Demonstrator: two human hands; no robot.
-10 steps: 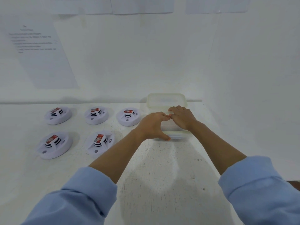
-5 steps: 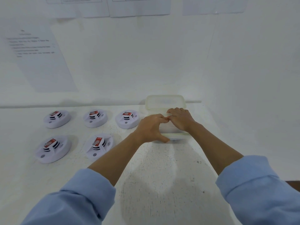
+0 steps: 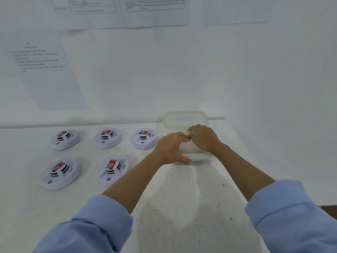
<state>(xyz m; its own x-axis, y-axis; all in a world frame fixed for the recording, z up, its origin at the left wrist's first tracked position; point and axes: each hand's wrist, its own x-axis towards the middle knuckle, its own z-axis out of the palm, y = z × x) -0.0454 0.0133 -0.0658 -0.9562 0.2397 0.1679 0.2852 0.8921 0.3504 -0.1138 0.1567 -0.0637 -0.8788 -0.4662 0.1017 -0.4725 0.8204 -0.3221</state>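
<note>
Detectors [image 3: 65,139] white, red labels [image 3: 62,133], black stripes; container [image 3: 186,116] translucent cream; sleeves [image 3: 91,227] light blue.

**Cam setup: single head-mounted wide-angle**

One view only. The camera is worn on the person's head, faces forward and is pitched down at the surface [image 3: 173,207].

It sits close in. The left sleeve [image 3: 87,229] and right sleeve [image 3: 295,216] enter from the bottom corners, and the forearms run up to mid-frame.

The box [image 3: 186,118] sits just right of centre, near the far edge of the surface. The smoke alarms [image 3: 113,168] take the left-middle.

The upper half is back wall [image 3: 145,79], with paper sheets [image 3: 156,11] cut off by the top edge. The side wall [image 3: 282,88] fills the right. With the wide lens, sheets toward the left edge lean.
</note>
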